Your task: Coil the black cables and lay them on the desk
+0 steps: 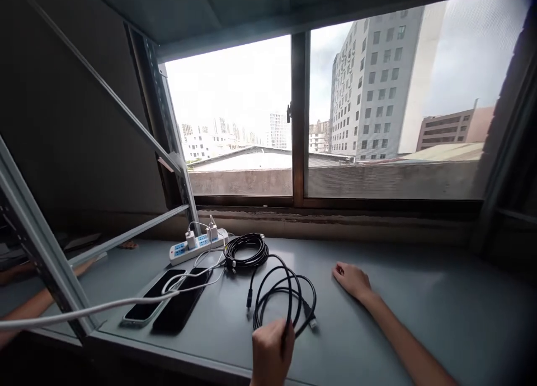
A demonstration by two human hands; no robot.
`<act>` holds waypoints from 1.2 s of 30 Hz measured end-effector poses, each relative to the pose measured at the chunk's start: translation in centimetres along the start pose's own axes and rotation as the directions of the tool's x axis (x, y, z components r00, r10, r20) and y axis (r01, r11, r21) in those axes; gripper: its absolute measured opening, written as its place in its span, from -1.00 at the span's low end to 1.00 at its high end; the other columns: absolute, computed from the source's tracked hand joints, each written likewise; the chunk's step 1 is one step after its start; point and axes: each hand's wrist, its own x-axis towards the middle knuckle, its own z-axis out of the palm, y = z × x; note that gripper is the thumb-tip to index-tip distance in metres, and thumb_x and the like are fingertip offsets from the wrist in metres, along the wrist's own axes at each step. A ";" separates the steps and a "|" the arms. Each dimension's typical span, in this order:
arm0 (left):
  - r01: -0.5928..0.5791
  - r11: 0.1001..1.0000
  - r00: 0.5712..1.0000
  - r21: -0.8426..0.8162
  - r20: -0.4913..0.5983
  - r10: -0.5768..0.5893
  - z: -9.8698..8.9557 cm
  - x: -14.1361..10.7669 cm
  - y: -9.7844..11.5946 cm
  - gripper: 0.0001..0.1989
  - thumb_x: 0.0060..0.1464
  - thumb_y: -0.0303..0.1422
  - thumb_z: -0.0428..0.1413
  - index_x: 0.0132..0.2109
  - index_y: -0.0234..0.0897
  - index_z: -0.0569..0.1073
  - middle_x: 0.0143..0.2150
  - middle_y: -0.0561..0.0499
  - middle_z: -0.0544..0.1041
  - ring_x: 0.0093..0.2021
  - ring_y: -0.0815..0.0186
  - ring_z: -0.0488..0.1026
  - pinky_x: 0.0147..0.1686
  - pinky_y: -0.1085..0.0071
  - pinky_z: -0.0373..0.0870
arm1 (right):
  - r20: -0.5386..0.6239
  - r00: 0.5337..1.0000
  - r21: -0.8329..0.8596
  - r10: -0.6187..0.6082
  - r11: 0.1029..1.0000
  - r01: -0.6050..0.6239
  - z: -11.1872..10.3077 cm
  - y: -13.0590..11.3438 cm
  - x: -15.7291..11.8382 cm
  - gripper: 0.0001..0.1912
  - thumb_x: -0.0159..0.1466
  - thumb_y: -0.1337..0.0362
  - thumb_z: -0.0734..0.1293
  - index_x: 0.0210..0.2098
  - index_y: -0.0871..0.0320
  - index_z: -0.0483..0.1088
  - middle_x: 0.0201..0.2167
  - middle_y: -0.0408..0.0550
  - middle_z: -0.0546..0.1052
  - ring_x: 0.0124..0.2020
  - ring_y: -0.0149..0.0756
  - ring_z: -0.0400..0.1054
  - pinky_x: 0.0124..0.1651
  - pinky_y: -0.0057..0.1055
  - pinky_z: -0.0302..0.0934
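Note:
My left hand (273, 344) is closed around a loop of black cable (289, 288) near the front edge of the grey shelf. The cable lies in loose loops, with one plug (249, 299) to the left of them and a USB plug (312, 321) at their right. Behind sits a second, tightly coiled black cable (246, 250), touched by neither hand. My right hand (352, 279) rests on the shelf surface right of the loops, apart from the cable, its fingers curled in and nothing visible in them.
Two phones (154, 296) (183, 301) lie at the left under white cords, before a white power strip (198, 246) with chargers. A metal shelf post (46, 240) stands far left, with another person's arm (31, 310) beyond it. A window is behind.

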 end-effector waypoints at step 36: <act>-0.177 0.984 0.976 -0.019 -0.134 0.173 0.5 -0.3 1.6 -0.63 0.11 -0.38 -0.05 -0.65 -0.25 0.20 -0.73 0.08 0.20 -0.69 0.41 0.21 -0.64 0.39 -0.02 | -0.048 0.984 -0.184 0.173 0.966 -0.179 0.4 -1.8 -1.8 -0.68 0.31 0.08 0.17 -0.27 0.22 0.37 -0.32 -0.08 0.45 -0.30 -0.36 0.34 -0.18 -0.29 0.25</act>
